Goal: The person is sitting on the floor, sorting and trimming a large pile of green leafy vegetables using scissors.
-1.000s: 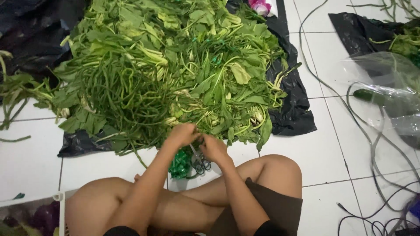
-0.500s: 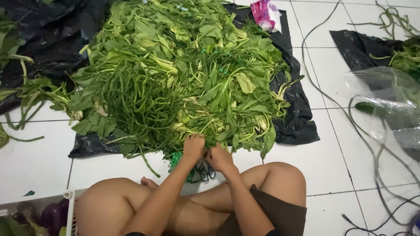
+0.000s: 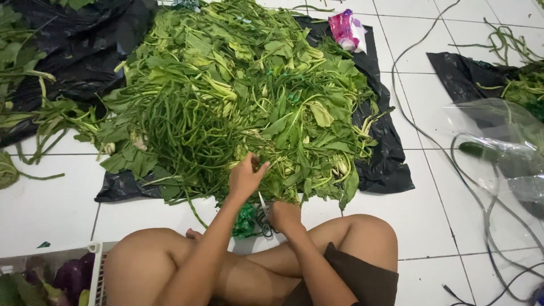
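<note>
- L hand (image 3: 245, 178): fingers pinched on stems at near edge of greens pile (image 3: 238, 96).
- R hand (image 3: 285, 216): clenched on scissors (image 3: 264, 218), low by knees.
- Pile: on black plastic sheet (image 3: 391, 164), white tile floor (image 3: 51, 198).
- Green tie bundle (image 3: 245, 220): btw hands.

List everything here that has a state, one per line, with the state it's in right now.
Left hand: raised at the pile's near edge, fingers pinched on stems.
Right hand: low by the scissors, grip unclear.
Leafy greens: loose heap on black plastic sheet.
Long beans: tangled among the greens.
Clear plastic bag: crumpled, a cucumber inside.
Pink packet: lying beside the heap.
</note>
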